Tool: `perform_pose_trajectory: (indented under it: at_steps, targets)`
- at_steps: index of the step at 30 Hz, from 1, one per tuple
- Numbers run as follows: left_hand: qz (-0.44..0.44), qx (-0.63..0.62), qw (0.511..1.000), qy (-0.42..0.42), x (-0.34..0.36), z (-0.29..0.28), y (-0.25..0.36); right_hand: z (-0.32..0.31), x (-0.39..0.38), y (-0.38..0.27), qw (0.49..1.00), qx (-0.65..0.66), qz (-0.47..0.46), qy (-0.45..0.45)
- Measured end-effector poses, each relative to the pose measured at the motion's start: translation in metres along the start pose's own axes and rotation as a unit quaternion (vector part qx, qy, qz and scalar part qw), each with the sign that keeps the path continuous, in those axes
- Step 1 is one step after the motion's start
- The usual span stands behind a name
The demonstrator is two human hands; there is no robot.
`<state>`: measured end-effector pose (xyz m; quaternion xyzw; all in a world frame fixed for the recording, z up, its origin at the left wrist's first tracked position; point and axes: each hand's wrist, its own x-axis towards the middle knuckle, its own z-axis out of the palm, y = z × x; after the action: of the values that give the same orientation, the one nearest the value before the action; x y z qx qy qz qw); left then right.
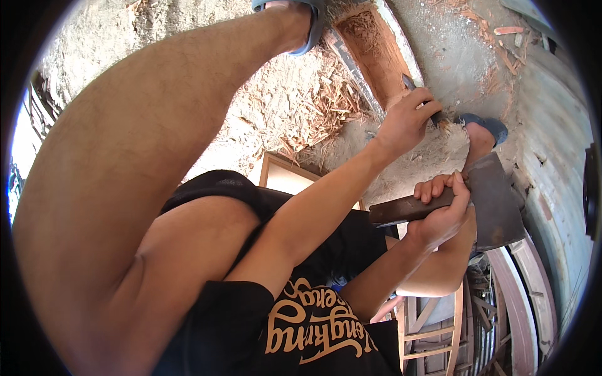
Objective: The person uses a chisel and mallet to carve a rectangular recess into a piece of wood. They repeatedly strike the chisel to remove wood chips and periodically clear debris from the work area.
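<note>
My left hand (407, 123) is closed around a chisel (409, 82), whose blade points into the near end of a hollowed wooden trough (401, 39). Reddish bare wood and loose shavings show inside the hollow. Closer to me, my right hand (441, 210) grips the dark handle of a hatchet (495, 203) just below its head. The broad grey head is raised off the ground, to the right of the chisel and apart from it. The chisel's handle is partly hidden by my left fingers.
My sandaled feet rest either side of the trough; one blue sandal (495, 128) is at right. Wood chips (313, 106) cover the ground to the left. A corrugated metal sheet (552, 163) stands at right. Wooden frames (433, 335) and curved boards (514, 307) lie at lower right.
</note>
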<state>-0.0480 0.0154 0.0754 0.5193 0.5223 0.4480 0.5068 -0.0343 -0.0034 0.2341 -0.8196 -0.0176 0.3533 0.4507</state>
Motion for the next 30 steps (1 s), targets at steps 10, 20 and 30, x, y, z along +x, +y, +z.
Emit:
perform_pose_trajectory:
  at_steps: [10, 20, 30]
  targets:
    - [-0.021, 0.017, 0.999, 0.028, 0.014, -0.009, 0.002, 0.001, -0.002, 0.018, 1.000, -0.015, 0.016, -0.017]
    - [-0.004, -0.001, 1.000, 0.019, 0.008, -0.009, 0.002, 0.010, -0.014, -0.003, 0.994, -0.056, -0.088, -0.009]
    - [-0.001, -0.023, 1.000, 0.003, 0.003, -0.012, -0.004, 0.007, -0.007, 0.026, 0.995, -0.058, -0.078, -0.022]
